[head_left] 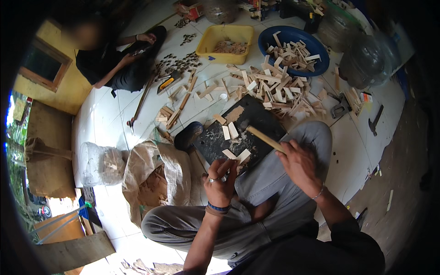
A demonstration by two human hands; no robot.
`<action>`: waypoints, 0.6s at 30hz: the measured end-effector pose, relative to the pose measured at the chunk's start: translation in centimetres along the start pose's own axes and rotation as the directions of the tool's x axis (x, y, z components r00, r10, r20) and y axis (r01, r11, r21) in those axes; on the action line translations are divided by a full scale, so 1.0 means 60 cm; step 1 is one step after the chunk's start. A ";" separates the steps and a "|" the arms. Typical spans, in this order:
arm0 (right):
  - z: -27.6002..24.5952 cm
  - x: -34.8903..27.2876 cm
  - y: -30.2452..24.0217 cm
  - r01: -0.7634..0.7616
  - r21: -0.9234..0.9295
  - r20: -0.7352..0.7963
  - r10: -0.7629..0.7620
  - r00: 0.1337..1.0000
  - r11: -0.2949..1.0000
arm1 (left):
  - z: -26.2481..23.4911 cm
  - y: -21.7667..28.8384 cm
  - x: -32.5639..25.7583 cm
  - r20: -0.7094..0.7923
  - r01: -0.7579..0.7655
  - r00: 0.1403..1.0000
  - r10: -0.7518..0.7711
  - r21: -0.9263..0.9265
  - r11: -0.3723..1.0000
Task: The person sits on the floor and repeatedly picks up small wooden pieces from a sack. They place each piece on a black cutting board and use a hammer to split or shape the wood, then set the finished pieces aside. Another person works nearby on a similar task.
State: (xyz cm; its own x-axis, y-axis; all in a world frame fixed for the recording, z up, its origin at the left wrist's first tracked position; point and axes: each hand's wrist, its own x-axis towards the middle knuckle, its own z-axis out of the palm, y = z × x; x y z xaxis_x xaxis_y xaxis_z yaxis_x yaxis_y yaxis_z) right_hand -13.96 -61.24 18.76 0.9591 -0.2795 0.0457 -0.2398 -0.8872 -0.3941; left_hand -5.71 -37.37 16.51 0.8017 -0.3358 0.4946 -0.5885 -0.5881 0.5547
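Note:
My right hand (299, 166) is wrapped round the wooden handle of a hammer (265, 139). Its dark head, a little blurred, hangs over a black board (270, 120) in front of my crossed legs. At the board's near edge my left hand (221, 182) is closed, with the fingertips at a small V-shaped wooden piece (237, 156) made of two pale strips; the fingers partly hide it. Two short pale wood blocks (230, 131) lie side by side on the board, among sawdust and shavings. A small dark oval tray (189, 136) sits at the board's left corner.
A heap of wood pieces (279, 89) spreads beyond the board, beside a blue basin (321, 64) and a yellow tub (247, 34). An open sack (178, 169) stands left of my knee. Another hammer (376, 120) lies right. A person (110, 62) sits at the far left.

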 end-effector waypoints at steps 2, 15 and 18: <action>-0.045 -0.005 0.001 0.066 0.156 -0.017 -0.064 0.998 0.986 | -0.004 0.004 0.001 0.006 -0.003 1.000 0.004 -0.026 1.000; -0.114 -0.077 -0.033 0.323 0.290 0.097 -0.363 0.927 0.901 | 0.002 0.007 -0.005 -0.052 0.010 0.999 -0.012 -0.043 0.999; -0.110 -0.083 -0.031 0.354 0.179 0.107 -0.376 0.920 0.918 | 0.000 0.010 -0.006 -0.010 0.062 0.998 -0.062 -0.023 0.998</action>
State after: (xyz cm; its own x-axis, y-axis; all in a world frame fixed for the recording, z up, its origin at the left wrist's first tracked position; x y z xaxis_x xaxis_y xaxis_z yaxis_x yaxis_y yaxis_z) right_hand -19.29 -60.63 25.35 0.9890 0.1158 0.0921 0.1467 -0.8476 -0.5099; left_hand -6.35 -37.62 16.68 0.8355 -0.2915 0.4658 -0.5403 -0.5904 0.5996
